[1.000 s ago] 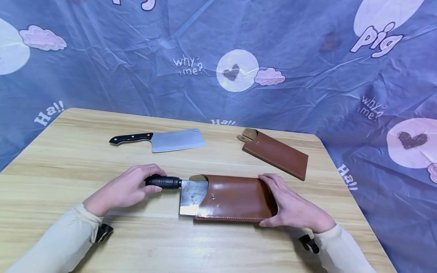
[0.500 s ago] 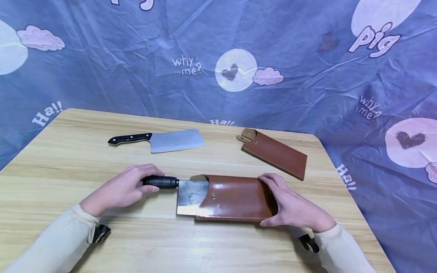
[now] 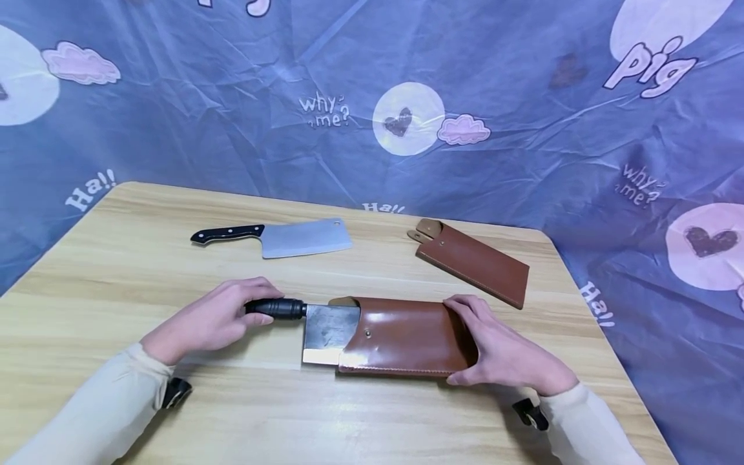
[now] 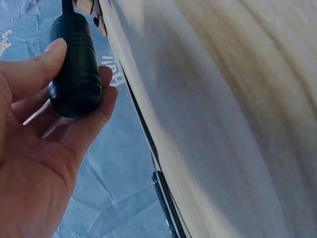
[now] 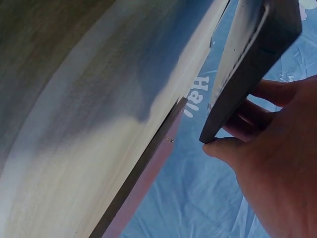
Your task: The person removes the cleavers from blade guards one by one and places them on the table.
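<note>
Left hand [image 3: 212,321] curled round the black handle [image 3: 276,308] of a cleaver [image 3: 325,332], thumb and fingers wrapped about the grip; in the left wrist view the same handle [image 4: 74,67] lies across the fingers of the left hand [image 4: 37,148], with the thumb pressed along its upper side. From that grip the blade runs toward the other hand and enters the mouth of a brown sheath [image 3: 403,337], so that only the heel of the blade, next to the handle, shows bare. Right hand [image 3: 502,352] clasps the closed far end of the sheath, fingers over the top face and thumb at the near edge; the right wrist view shows the sheath [image 5: 252,64] pinched between thumb and fingers of the right hand [image 5: 277,163]. Cleaver and sheath lie flat on the table [image 3: 116,271], directly between the two hands. Beyond the left hand's grip, well apart, lies a second cleaver [image 3: 285,237] with a bright blade. Beyond the right hand's grip lies a second sheath [image 3: 473,263], set at an angle. A printed blue cloth [image 3: 232,97] hangs behind the table.
</note>
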The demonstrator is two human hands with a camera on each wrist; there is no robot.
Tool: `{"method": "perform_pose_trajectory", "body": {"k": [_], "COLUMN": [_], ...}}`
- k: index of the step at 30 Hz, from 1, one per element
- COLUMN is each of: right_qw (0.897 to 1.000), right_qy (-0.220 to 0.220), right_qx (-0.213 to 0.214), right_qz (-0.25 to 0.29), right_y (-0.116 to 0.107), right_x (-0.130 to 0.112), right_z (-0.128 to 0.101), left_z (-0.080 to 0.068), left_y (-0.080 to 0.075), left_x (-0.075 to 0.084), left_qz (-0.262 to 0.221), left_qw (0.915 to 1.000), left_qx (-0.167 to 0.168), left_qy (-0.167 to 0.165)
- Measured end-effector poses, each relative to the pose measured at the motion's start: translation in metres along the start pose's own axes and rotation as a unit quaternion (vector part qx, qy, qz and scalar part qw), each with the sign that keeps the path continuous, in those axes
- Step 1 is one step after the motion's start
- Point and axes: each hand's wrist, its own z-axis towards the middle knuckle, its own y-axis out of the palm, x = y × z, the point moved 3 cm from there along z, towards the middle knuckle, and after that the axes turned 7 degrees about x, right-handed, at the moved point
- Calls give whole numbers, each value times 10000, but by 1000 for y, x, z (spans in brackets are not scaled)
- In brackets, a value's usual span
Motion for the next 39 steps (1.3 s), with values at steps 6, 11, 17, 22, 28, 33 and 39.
{"method": "perform_pose_trajectory", "body": {"k": [6, 11, 17, 22, 28, 33, 39], "right_qw": [10000, 10000, 10000, 9999, 9999, 10000, 9996], "right_qy": [-12, 41, -85, -77, -94, -76, 134], "right_qx": [-2, -18, -6, 50, 54, -46, -245], "right_qz": [-81, -37, -3, -64, -104, -40, 15], "right_y": [-3, -1, -1, -2, -3, -3, -4], "right_x": [1, 1, 1, 2, 1, 0, 1], "right_z": [2, 1, 0, 1, -1, 0, 0], "left_z": [3, 2, 0, 1, 1, 0, -2], "left_y": [-1, -1, -1, -1, 0, -1, -3], "left_x": [-2, -4, -4, -4, -4, -4, -3], "left_qz": [-28, 32, 51, 69, 91, 175, 275], "left_qw": [9999, 9999, 9996, 9996, 9997, 9996, 9993], "left_qx": [114, 99, 71, 100, 42, 59, 21], "left_qy": [13, -114, -257, -236, -228, -225, -240]}}
